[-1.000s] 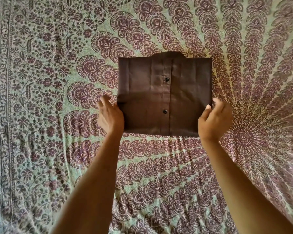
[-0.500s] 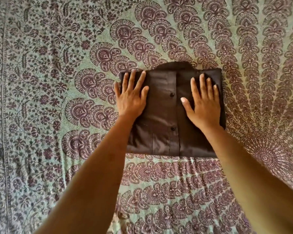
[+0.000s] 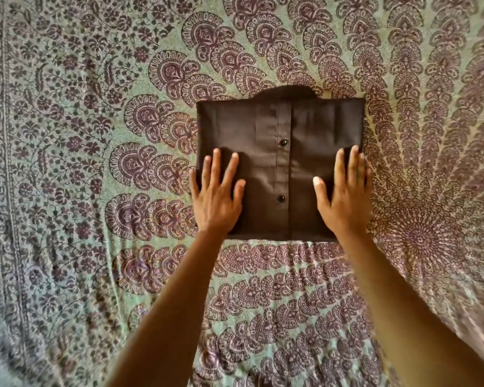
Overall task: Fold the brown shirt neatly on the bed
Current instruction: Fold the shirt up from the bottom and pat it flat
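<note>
The brown shirt point(image 3: 280, 127) lies folded into a flat rectangle in the middle of the bed, its button placket running down the centre and the collar showing at the far edge. My left hand point(image 3: 217, 195) rests flat with spread fingers on the shirt's lower left part. On the lower right part my right hand point(image 3: 345, 195) lies flat the same way, its outer fingers reaching the shirt's right edge. Neither hand grips the cloth.
The bed point(image 3: 95, 163) is covered by a green sheet with a purple paisley and mandala print, slightly wrinkled near the front. Nothing else lies on it around the shirt.
One second ago both hands held the shirt's near corners. They then lay flat on its upper part and have since slid toward me to the lower part.
</note>
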Demonstrator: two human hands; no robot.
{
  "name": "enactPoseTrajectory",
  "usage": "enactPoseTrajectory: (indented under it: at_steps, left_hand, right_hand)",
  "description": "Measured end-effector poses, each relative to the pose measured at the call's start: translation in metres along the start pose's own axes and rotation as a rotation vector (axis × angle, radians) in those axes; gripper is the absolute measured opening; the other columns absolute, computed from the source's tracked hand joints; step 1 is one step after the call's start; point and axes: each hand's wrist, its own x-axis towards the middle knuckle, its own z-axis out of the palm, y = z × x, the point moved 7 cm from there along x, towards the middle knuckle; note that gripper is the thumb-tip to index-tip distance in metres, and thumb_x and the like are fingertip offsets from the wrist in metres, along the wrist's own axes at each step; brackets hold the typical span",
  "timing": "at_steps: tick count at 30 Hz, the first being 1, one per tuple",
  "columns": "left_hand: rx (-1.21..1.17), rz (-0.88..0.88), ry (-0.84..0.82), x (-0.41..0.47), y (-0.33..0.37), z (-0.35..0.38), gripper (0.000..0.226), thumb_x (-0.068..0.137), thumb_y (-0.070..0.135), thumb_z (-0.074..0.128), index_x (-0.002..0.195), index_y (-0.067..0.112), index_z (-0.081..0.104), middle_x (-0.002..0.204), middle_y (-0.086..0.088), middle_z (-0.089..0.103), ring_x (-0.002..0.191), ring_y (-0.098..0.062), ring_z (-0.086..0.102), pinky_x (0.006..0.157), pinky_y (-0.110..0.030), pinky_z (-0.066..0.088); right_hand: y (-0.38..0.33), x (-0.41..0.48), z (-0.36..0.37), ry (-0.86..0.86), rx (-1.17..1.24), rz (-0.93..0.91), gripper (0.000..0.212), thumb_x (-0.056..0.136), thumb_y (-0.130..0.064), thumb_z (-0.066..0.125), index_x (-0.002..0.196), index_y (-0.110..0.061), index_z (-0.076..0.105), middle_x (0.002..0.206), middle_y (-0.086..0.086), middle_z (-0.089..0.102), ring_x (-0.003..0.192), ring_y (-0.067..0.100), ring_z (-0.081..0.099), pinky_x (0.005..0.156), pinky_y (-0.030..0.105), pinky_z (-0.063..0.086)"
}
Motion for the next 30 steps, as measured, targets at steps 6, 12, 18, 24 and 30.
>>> enactPoseTrajectory:
  at_steps: [6,12,18,24,30]
  left_hand:
    - [-0.129,-0.334,0.008,-0.005,-0.056,-0.015,0.048,0.1,0.043,0.02,0.147,0.039,0.012,0.159,0.0,-0.001,0.146,-0.022,-0.001,0.117,-0.044,0.002]
    - [-0.301,-0.5,0.038,-0.009,-0.039,-0.039,0.053,0.098,0.048,0.028,0.14,0.017,0.038,0.148,-0.013,0.029,0.133,-0.036,0.032,0.104,-0.05,0.033]
    - [-0.969,-0.726,-0.107,0.003,-0.044,-0.034,0.045,0.084,0.033,0.067,0.116,0.006,0.053,0.103,-0.007,0.06,0.097,-0.024,0.06,0.081,-0.03,0.048]
    - [-1.446,-0.647,-0.501,-0.008,-0.036,-0.033,0.022,0.09,0.03,0.057,0.102,0.012,0.06,0.099,-0.007,0.07,0.089,-0.021,0.067,0.076,-0.036,0.053]
    - [-1.301,-0.413,-0.303,-0.004,-0.006,-0.086,0.034,0.085,0.001,0.057,0.117,0.01,0.056,0.096,-0.008,0.066,0.086,-0.025,0.065,0.065,-0.03,0.059]
  right_hand:
    - [0.022,0.002,-0.008,-0.034,0.009,0.063,0.07,0.093,-0.052,0.016,0.147,-0.008,0.014,0.154,0.018,0.014,0.142,0.032,0.016,0.116,0.043,0.011]
    - [0.012,-0.035,-0.008,-0.084,-0.006,-0.042,0.066,0.094,-0.049,0.015,0.147,-0.01,0.018,0.155,0.012,0.015,0.143,0.029,0.015,0.116,0.045,0.014]
    - [0.017,-0.034,-0.002,-0.139,0.008,-0.007,0.068,0.092,-0.052,0.015,0.148,-0.014,0.015,0.156,0.009,0.009,0.144,0.027,0.009,0.115,0.046,0.01]
    - [0.001,-0.024,-0.024,-0.177,0.125,0.063,0.056,0.098,-0.044,0.028,0.145,-0.012,0.026,0.156,0.01,0.011,0.145,0.025,0.003,0.117,0.043,0.003]
    - [-0.077,-0.022,-0.067,-0.332,0.722,0.059,0.047,0.097,-0.039,0.041,0.136,-0.014,0.044,0.14,0.008,0.047,0.129,0.022,0.043,0.108,0.036,0.033]
